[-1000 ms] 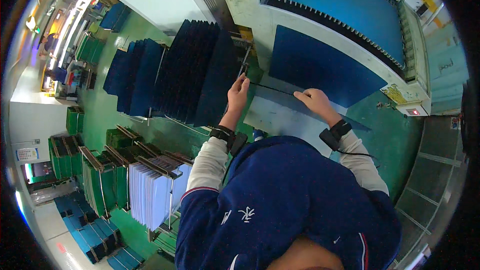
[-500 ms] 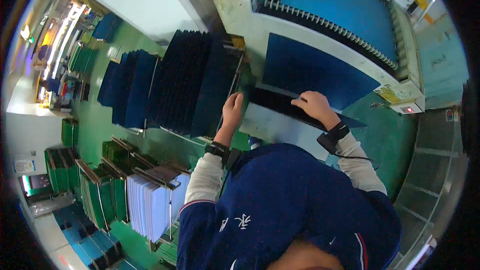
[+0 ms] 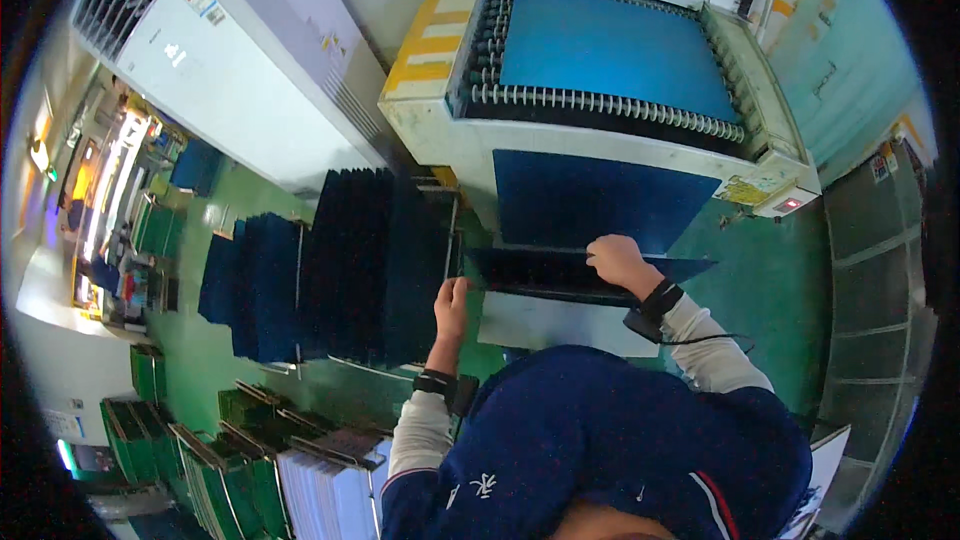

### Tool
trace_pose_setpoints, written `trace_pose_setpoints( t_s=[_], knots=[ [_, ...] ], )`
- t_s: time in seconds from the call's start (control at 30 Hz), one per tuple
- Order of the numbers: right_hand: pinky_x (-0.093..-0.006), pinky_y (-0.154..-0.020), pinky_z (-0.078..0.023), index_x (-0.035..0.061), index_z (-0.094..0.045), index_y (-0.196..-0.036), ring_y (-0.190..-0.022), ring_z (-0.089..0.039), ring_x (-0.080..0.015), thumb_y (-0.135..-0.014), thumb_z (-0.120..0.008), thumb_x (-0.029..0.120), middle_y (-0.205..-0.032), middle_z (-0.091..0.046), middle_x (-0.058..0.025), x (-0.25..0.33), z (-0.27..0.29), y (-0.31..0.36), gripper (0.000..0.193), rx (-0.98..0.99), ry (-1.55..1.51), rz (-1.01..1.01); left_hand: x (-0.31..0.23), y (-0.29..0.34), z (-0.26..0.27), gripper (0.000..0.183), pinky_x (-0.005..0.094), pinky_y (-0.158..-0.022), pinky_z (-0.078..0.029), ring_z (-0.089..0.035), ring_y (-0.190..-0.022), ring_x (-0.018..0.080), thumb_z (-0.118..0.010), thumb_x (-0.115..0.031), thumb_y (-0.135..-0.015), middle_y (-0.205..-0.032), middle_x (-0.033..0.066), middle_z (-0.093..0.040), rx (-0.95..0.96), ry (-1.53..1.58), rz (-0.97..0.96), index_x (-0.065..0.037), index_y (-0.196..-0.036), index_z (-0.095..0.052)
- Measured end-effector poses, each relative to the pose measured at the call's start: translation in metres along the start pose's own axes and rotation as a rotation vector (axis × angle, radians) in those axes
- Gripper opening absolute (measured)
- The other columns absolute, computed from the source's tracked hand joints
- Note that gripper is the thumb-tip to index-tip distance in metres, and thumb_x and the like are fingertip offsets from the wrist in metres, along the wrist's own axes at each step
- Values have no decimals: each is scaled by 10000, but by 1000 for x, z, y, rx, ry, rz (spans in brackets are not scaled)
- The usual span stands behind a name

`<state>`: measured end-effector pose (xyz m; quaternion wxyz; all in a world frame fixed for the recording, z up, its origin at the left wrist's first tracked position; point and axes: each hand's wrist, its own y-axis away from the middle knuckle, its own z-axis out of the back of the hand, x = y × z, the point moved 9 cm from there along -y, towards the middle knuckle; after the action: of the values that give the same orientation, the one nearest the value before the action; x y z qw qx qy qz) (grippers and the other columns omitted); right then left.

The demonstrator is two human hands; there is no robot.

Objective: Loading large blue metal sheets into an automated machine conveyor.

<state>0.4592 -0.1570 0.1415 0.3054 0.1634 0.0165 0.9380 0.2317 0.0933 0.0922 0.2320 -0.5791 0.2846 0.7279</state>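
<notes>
With one sheet (image 3: 615, 55) already on the rollers (image 3: 600, 102) and a row of panels (image 3: 350, 270) left at 10 o'clock, I have a dark panel (image 3: 535, 275) at 12, my right hand (image 3: 618, 262) pinched onto its top edge, my left hand (image 3: 452, 308) curled by its end, grip uncertain.

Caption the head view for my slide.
Right hand gripping a dark panel before a roller machine bearing a blue sheet.

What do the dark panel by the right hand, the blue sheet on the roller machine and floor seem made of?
Dark panel: perhaps laminate or coated metal, finish unclear; thin, straight, nearly black.
Blue sheet: perhaps coated board or metal, satin; smooth, soft sheen.
Floor: probably paint or resin coating, glossy; green, reflecting light.
</notes>
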Motion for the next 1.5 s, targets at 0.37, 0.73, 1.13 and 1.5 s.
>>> trace_pose_setpoints(
  t_s=[0.37, 0.73, 1.13, 1.5],
  knots=[
    [-471, -672, -491, 71, -630, -752, -771, -620, -342, -783, -662, 260, -803, -628, -122, 9, 5, 25, 194, -229, -21, -79, -2, -18, -16, 284, 241, -627, -428, -493, -668, 64, -704, -258, -864, -706, -17, -576, -6, -42, 3, -8, -771, -607],
    [-461, -715, -490, 89, -626, -778, -837, -625, -314, -770, -656, 250, -844, -632, -103, 3, -4, 17, 164, -167, -48, -130, -13, -31, -30, 295, 235, -537, -343, -442, -593, 42, -686, -227, -872, -631, -40, -521, 23, 159, 48, -64, -670, -545],
    [-469, -721, -519, 84, -665, -839, -856, -645, -335, -761, -574, 183, -891, -658, -127, 4, -2, 15, 156, -93, -37, -109, -24, -30, -37, 239, 255, -558, -383, -451, -630, 75, -654, -246, -887, -692, -33, -487, 23, 158, 41, -58, -792, -541],
    [-478, -684, -519, 75, -675, -835, -819, -651, -336, -739, -582, 173, -835, -658, -124, -2, -1, 14, 166, -135, -81, -114, -27, -33, -43, 336, 251, -550, -413, -484, -706, 86, -651, -288, -885, -871, 1, -511, -32, 212, 18, -64, -1079, -492]
  ],
)
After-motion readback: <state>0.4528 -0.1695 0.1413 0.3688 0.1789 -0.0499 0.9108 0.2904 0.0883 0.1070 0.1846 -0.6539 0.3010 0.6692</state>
